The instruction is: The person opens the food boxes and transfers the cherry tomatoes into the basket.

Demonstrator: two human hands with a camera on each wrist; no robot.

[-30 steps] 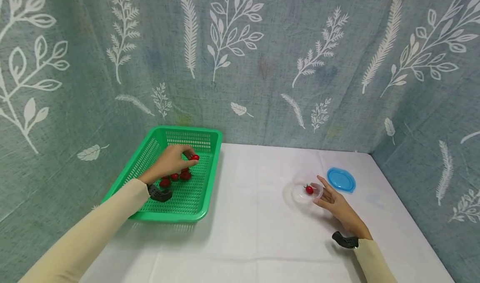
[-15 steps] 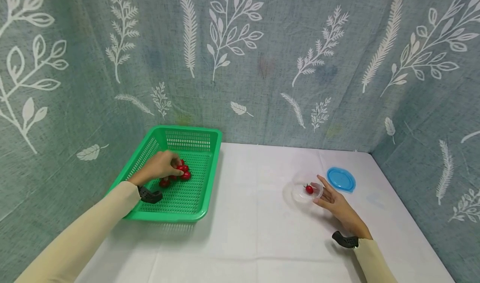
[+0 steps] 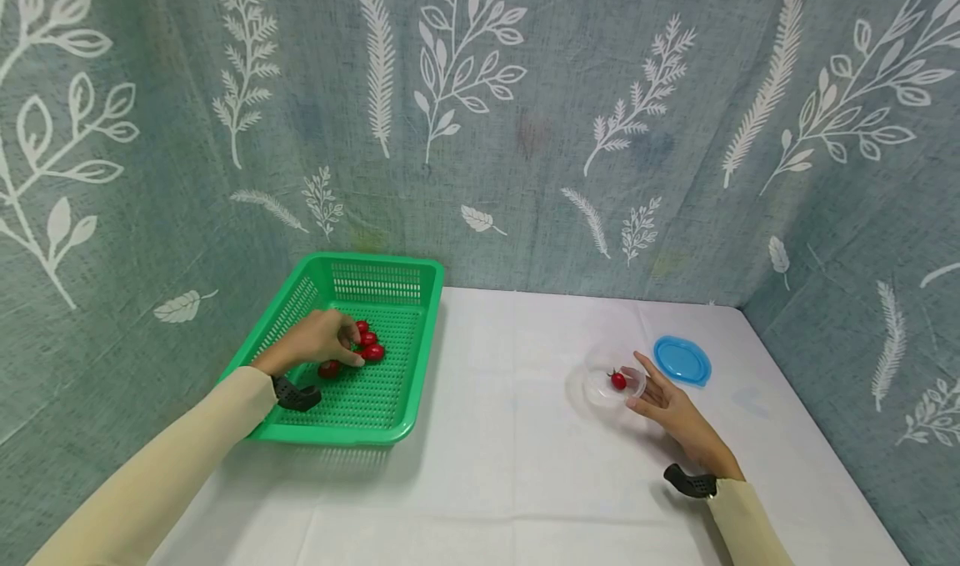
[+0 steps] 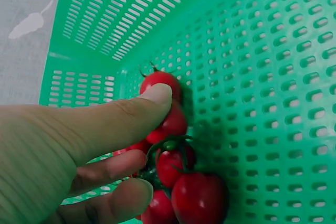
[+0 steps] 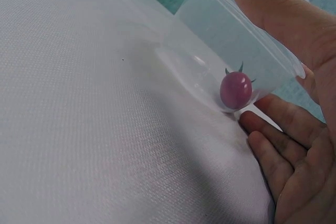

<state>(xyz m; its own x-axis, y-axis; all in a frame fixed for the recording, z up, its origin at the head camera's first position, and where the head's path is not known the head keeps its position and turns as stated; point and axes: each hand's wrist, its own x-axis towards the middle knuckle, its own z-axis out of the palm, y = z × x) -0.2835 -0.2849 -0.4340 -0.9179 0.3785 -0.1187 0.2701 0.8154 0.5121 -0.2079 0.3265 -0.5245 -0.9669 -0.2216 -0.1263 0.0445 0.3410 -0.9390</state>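
Note:
A green slotted basket [image 3: 375, 260] sits at the table's left and holds several red cherry tomatoes [image 3: 372, 352]. My left hand [image 3: 352, 345] reaches into it. The thumb [image 4: 131, 114] lies on one tomato [image 4: 160, 80] and the fingers [image 4: 118, 200] curl under the cluster [image 4: 199, 198], pinching it. At the right stands a clear round container [image 3: 596, 391] with one tomato [image 3: 618, 379] inside. My right hand [image 3: 647, 383] rests against its side, thumb [image 5: 273, 9] on the rim and straight fingers [image 5: 278, 135] at its base.
A blue lid [image 3: 682, 359] lies just behind the clear container. One tomato [image 3: 327, 368] sits apart in the basket by my left wrist. A white cloth [image 3: 510, 433] covers the table, and leaf-patterned fabric walls stand at the back and on both sides.
My left hand, which held a tomato up over the far part of the basket, has come down and back onto the cluster. The right hand and container have not moved.

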